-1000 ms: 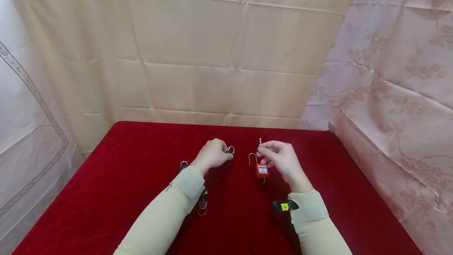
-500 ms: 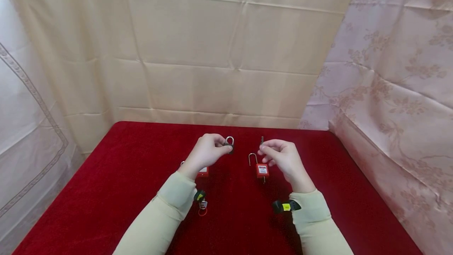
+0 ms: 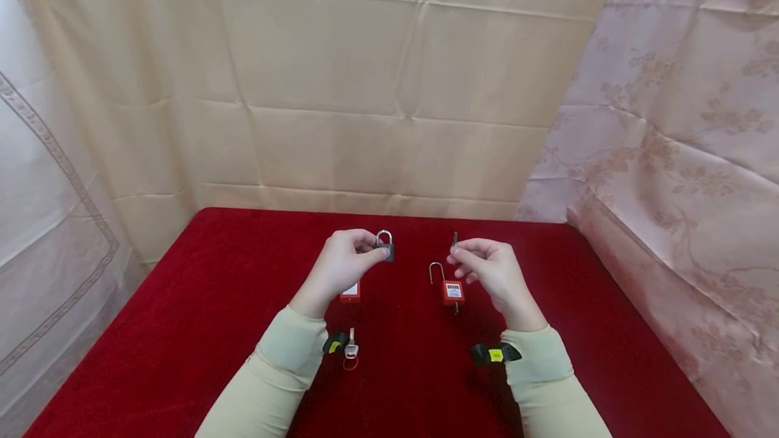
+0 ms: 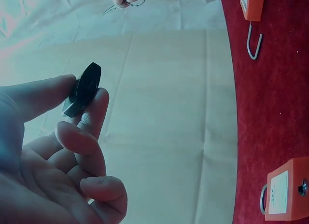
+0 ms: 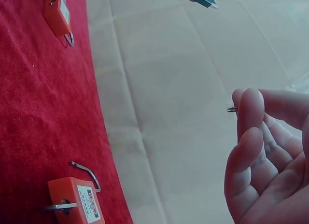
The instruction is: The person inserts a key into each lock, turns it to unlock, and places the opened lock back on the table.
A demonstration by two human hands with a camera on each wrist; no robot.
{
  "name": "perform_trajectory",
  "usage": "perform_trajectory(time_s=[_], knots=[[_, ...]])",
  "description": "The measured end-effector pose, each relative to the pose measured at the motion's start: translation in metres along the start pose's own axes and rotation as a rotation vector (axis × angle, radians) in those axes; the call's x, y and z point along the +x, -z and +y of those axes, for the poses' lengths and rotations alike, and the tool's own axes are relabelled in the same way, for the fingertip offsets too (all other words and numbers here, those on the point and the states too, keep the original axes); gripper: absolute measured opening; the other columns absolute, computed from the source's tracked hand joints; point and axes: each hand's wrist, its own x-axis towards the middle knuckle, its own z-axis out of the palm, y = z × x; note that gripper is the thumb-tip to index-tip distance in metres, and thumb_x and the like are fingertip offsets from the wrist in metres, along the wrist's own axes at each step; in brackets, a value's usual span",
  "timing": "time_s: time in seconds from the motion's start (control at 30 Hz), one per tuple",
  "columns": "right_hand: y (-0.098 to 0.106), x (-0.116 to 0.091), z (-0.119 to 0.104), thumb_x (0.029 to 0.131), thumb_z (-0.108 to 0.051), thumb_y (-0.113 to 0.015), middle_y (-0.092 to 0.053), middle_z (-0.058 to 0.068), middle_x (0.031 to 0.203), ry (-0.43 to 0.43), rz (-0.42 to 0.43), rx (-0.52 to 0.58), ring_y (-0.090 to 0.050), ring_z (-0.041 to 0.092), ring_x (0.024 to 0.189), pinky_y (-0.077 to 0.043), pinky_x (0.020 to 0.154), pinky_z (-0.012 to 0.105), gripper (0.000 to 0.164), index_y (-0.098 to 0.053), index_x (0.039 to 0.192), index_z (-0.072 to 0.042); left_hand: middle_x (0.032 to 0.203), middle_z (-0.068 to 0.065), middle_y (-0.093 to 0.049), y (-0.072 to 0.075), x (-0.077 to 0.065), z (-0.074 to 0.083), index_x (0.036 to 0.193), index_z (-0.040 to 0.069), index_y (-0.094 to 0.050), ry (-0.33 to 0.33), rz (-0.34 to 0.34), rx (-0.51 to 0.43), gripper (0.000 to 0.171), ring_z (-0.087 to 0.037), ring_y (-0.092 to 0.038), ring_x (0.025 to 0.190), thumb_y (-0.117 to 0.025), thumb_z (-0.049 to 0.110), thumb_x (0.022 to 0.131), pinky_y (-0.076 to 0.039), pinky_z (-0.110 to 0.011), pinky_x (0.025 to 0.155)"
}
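My left hand [image 3: 342, 263] pinches a small dark padlock [image 3: 389, 253] between thumb and fingers, its silver shackle pointing up. The left wrist view shows that padlock [image 4: 84, 91] edge-on at the fingertips, the other fingers loosely curled. To the right, my right hand [image 3: 494, 274] holds thin keys [image 3: 455, 239] by thumb and fingertip, tips upward. A ring [image 4: 139, 0] joins the keys in the left wrist view. Below the right hand lies a red padlock [image 3: 453, 291] with its shackle swung out and a key [image 5: 65, 206] in it.
A second red padlock [image 3: 349, 294] lies partly hidden behind the left wrist. Nearer is a key with a red ring [image 3: 351, 352]. A red cloth [image 3: 408, 370] covers the table; beige drapes [image 3: 365, 86] hang behind it.
The left hand has lifted the dark padlock and drawn it back to the left, turning its shackle upright. The right hand with the keys has shifted slightly right.
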Motion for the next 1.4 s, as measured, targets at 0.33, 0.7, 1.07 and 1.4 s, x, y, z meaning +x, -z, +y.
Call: perform_trajectory(time_s=[0.33, 0.7, 1.07, 1.4], knots=[[0.0, -0.002, -0.004, 0.095, -0.007, -0.072, -0.075, 0.009, 0.087, 0.012, 0.002, -0.002, -0.068, 0.017, 0.064, -0.056, 0.06, 0.032, 0.026, -0.068, 0.111, 0.013, 0.085, 0.0, -0.073, -0.001, -0.003, 0.001, 0.099, 0.006, -0.075, 0.006, -0.016, -0.021, 0.011, -0.017, -0.067, 0.083, -0.077, 0.013, 0.091, -0.053, -0.038, 0.081], [-0.015, -0.004, -0.001, 0.094, -0.004, -0.07, -0.075, 0.009, 0.085, 0.028, -0.064, 0.026, -0.067, 0.015, 0.064, -0.056, 0.059, 0.029, 0.023, -0.068, 0.109, 0.014, 0.085, 0.001, -0.075, 0.001, -0.004, 0.004, 0.098, 0.006, -0.076, -0.005, 0.01, -0.021, 0.012, -0.016, -0.068, 0.082, -0.077, 0.015, 0.09, -0.054, -0.039, 0.081], [-0.035, -0.007, 0.002, 0.096, -0.012, -0.072, -0.075, 0.016, 0.096, -0.04, -0.172, -0.004, -0.072, 0.021, 0.073, -0.056, 0.059, 0.029, 0.028, -0.068, 0.114, 0.01, 0.089, 0.001, -0.074, 0.004, -0.004, 0.006, 0.1, 0.006, -0.076, 0.005, 0.012, -0.024, 0.014, -0.018, -0.068, 0.084, -0.077, 0.017, 0.091, -0.055, -0.039, 0.08], [-0.06, -0.013, 0.006, 0.097, -0.015, -0.07, -0.076, 0.015, 0.096, -0.052, -0.301, 0.018, -0.074, 0.024, 0.078, -0.058, 0.065, 0.037, 0.027, -0.07, 0.112, 0.008, 0.09, 0.0, -0.074, 0.007, -0.005, 0.007, 0.101, 0.007, -0.076, 0.005, 0.008, -0.039, 0.015, -0.02, -0.069, 0.086, -0.077, 0.018, 0.092, -0.055, -0.04, 0.081]])
